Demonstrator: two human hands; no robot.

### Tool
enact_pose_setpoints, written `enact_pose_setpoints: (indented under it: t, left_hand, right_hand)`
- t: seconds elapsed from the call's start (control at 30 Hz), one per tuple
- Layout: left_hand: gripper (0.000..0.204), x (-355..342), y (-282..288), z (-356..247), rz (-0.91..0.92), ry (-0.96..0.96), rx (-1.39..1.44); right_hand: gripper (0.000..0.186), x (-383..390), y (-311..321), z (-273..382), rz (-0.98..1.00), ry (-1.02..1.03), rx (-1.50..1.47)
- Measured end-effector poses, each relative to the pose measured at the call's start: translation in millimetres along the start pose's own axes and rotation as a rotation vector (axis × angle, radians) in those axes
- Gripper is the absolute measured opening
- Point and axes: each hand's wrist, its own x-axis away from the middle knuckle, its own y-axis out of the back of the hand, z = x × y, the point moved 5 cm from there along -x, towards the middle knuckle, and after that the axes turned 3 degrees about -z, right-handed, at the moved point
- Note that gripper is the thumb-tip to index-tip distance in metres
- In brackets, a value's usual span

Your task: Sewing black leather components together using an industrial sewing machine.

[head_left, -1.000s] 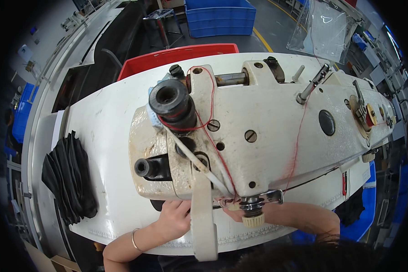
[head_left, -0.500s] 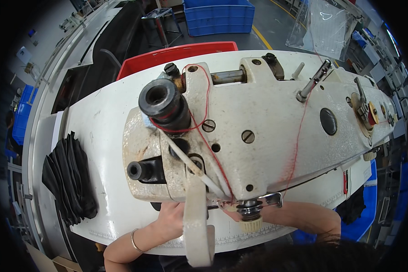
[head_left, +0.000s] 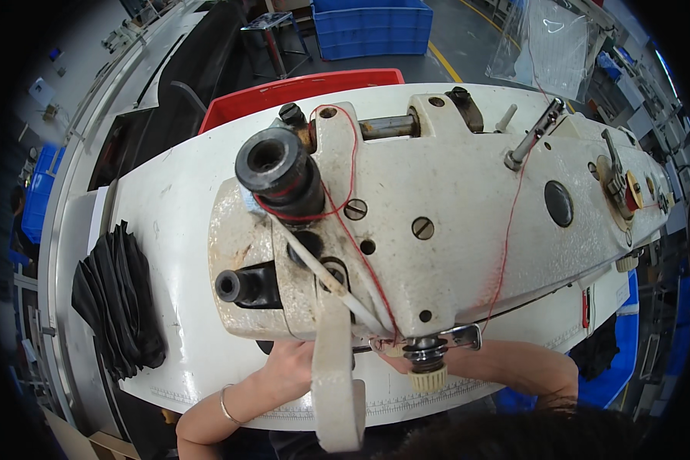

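An off-white sewing machine (head_left: 468, 184) fills the middle of the head view, with red thread (head_left: 353, 165) looped over its top. My left hand (head_left: 290, 366) reaches under the machine's left end, a bangle on its wrist; its fingers are hidden behind the machine head and a pale strap-like lever (head_left: 334, 383). My right hand (head_left: 456, 360) comes in from the right below the tension knob (head_left: 428, 377), its fingers likewise covered. Whatever lies between the hands cannot be seen. A small dark patch (head_left: 265, 347) shows beside my left hand, under the machine's edge.
A stack of black fabric pieces (head_left: 119, 303) lies on the white table (head_left: 172, 230) at the left. Behind the machine is a red bin (head_left: 299, 86); a blue crate (head_left: 372, 29) stands farther off. At right, black material (head_left: 594, 349) rests in a blue bin (head_left: 629, 345).
The view has shifted very slightly. Both hands stay almost where they were under the machine; nothing else has visibly moved.
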Motion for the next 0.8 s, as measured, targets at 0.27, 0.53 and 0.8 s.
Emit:
enact_pose_setpoints:
  t: [0.27,0.53,0.8]
  left_hand:
    - [0.037,-17,13,-32,-0.045,-0.395,-0.373]
    - [0.04,-20,28,-47,-0.051,-0.333,-0.462]
    - [0.033,-37,28,-25,-0.203,-0.278,-0.709]
  right_hand:
    - [0.02,17,-10,-52,0.28,-0.863,-0.575]
    - [0.014,-1,-22,-5,-0.052,-0.004,0.115]
    - [0.007,11,-31,-23,-0.04,-0.12,0.128]
